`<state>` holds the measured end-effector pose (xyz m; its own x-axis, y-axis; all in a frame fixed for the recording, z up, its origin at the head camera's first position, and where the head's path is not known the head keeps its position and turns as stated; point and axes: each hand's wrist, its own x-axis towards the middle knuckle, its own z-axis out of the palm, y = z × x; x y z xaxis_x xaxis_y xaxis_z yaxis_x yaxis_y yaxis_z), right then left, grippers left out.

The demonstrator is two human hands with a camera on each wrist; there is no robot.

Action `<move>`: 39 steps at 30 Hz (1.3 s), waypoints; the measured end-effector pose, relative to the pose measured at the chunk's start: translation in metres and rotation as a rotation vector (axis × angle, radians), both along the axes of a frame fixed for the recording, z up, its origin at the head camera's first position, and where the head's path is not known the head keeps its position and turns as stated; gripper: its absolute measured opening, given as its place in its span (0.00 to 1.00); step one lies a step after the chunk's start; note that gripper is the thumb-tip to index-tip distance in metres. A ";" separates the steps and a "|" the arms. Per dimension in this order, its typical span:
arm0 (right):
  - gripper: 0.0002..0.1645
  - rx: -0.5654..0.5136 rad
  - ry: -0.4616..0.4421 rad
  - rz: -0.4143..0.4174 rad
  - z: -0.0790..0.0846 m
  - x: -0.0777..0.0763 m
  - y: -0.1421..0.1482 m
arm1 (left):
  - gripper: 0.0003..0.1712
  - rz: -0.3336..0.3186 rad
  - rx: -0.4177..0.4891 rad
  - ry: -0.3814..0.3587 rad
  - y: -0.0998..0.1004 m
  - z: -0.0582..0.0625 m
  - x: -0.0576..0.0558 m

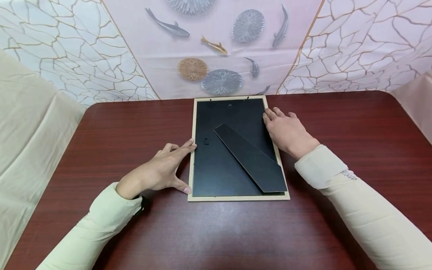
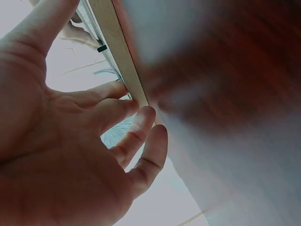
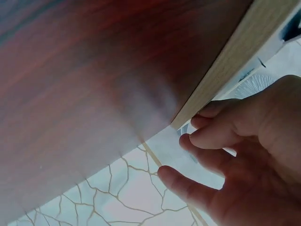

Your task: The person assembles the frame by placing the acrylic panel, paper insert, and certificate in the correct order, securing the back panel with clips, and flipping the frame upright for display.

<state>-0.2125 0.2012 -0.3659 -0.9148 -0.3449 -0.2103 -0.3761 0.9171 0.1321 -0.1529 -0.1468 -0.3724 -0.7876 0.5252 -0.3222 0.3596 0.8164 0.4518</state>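
A picture frame (image 1: 192,123) with a pale wood rim lies face down on the dark red table (image 1: 118,123). Its black backing board carries a long black easel stand (image 1: 251,157) lying diagonally. My left hand (image 1: 162,170) touches the frame's left edge with forefinger and thumb spread, the fingers straight. My right hand (image 1: 285,129) rests on the frame's right edge near the far corner, its fingertips on the backing. In the left wrist view the fingers (image 2: 141,129) meet the wood rim (image 2: 117,52). In the right wrist view the fingers (image 3: 207,134) touch the rim (image 3: 225,70).
A patterned cloth with fish and round shapes (image 1: 216,48) hangs behind the table. Beige fabric (image 1: 27,123) drapes at the left, and more shows at the right edge (image 1: 418,101). Bare tabletop lies on both sides of the frame.
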 end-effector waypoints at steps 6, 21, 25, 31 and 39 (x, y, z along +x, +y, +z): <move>0.28 0.079 0.086 0.084 -0.001 0.000 -0.001 | 0.71 0.003 -0.023 0.008 0.001 0.002 0.000; 0.29 -0.507 -0.013 -0.037 0.011 -0.043 0.012 | 0.73 0.003 -0.054 0.003 0.007 0.008 0.000; 0.30 -0.655 -0.018 -0.053 0.005 -0.061 0.013 | 0.73 0.011 -0.035 0.007 0.006 0.008 0.000; 0.33 -0.714 -0.090 -0.112 -0.003 -0.078 0.006 | 0.75 0.047 -0.020 0.016 0.001 0.002 0.001; 0.38 -0.705 -0.157 -0.114 -0.005 -0.088 -0.002 | 0.77 0.056 -0.019 0.034 0.000 0.000 0.001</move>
<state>-0.3004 0.1992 -0.3711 -0.9303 -0.3515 -0.1047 -0.2397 0.7988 -0.5517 -0.1515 -0.1467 -0.3722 -0.8264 0.4739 -0.3041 0.3279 0.8441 0.4243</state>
